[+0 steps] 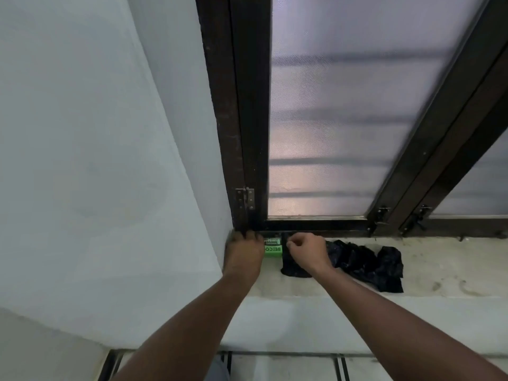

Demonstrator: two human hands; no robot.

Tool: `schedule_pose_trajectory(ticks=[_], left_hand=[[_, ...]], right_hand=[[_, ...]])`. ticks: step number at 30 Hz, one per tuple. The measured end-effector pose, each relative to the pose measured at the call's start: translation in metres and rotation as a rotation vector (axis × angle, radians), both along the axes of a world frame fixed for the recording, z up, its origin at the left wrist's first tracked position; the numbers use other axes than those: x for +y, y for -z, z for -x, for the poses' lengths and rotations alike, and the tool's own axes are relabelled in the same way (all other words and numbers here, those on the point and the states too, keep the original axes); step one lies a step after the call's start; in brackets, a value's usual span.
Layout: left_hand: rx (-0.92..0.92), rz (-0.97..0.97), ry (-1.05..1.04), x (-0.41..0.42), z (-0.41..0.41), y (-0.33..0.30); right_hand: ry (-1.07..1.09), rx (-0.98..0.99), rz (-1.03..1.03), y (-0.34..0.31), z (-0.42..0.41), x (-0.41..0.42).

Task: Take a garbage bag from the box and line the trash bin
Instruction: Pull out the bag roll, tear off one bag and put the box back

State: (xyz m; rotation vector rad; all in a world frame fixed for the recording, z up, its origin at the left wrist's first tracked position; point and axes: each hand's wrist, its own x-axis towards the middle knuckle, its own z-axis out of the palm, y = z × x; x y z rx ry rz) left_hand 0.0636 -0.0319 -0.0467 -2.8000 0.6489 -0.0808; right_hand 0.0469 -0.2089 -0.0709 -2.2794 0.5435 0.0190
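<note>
One green box (273, 248) sits on the sill (439, 268) in the corner under the window (343, 119), long axis left-right, label upside down to us. Left hand (243, 253) grips its left end. Right hand (306, 253) pinches one black bag (365, 266), crumpled, trailing rightward along the sill.

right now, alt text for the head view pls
Two hands work at a green box on a window sill: the left hand holds the box, the right hand pinches black garbage bag plastic trailing rightwards.
</note>
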Motion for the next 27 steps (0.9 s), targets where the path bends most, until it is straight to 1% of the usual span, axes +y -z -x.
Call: schedule_pose_trajectory(ticks=[2,5,7,9,10,11,12,15,16,19,20,21,22,24,26,27], left_hand=[[0.022,0.089,0.065,-0.005,0.009,-0.003],[0.205,0.301,0.087,-0.018,0.019,-0.002],[0.309,0.475,0.056,-0.024,0.021,0.004],[0.382,0.636,0.065,-0.027,0.025,0.006],[0.433,0.717,0.089,-0.029,0.025,0.006],[0.504,0.781,0.108,-0.029,0.025,0.003],[0.579,0.819,0.129,-0.03,0.025,0.001],[0.763,0.803,0.119,-0.037,0.019,0.0],[0.806,0.829,0.111,-0.042,0.018,0.002],[0.874,0.988,0.076,-0.063,0.022,-0.01],[0.905,1.02,0.068,-0.07,0.023,-0.017],[0.925,1.044,0.047,-0.077,0.024,-0.023],[0.922,1.083,0.017,-0.082,0.025,-0.027],[0.835,1.202,-0.095,-0.092,0.028,-0.037],[0.781,1.398,-0.226,-0.101,0.036,-0.046],[0.816,1.501,-0.283,-0.102,0.039,-0.05]], right_hand=[[-0.123,-0.008,0.215,-0.004,0.016,-0.007],[-0.321,0.198,0.439,0.005,0.034,-0.01],[-0.341,0.221,0.522,0.014,0.041,-0.009],[-0.312,0.183,0.546,0.017,0.044,-0.011],[-0.286,0.18,0.512,0.016,0.044,-0.013],[-0.247,0.182,0.415,0.012,0.044,-0.016],[-0.2,0.182,0.268,0.006,0.045,-0.021],[-0.097,0.146,-0.21,-0.021,0.049,-0.038],[-0.063,0.136,-0.376,-0.033,0.053,-0.04],[0.081,0.068,-0.873,-0.054,0.066,-0.057],[0.078,0.059,-1.013,-0.058,0.074,-0.066],[0.021,0.068,-1.097,-0.058,0.083,-0.076],[-0.079,0.089,-1.1,-0.056,0.092,-0.085],[-0.257,0.17,-0.96,-0.046,0.113,-0.094],[-0.298,0.257,-0.831,-0.035,0.129,-0.095],[-0.264,0.268,-0.822,-0.033,0.132,-0.092]])
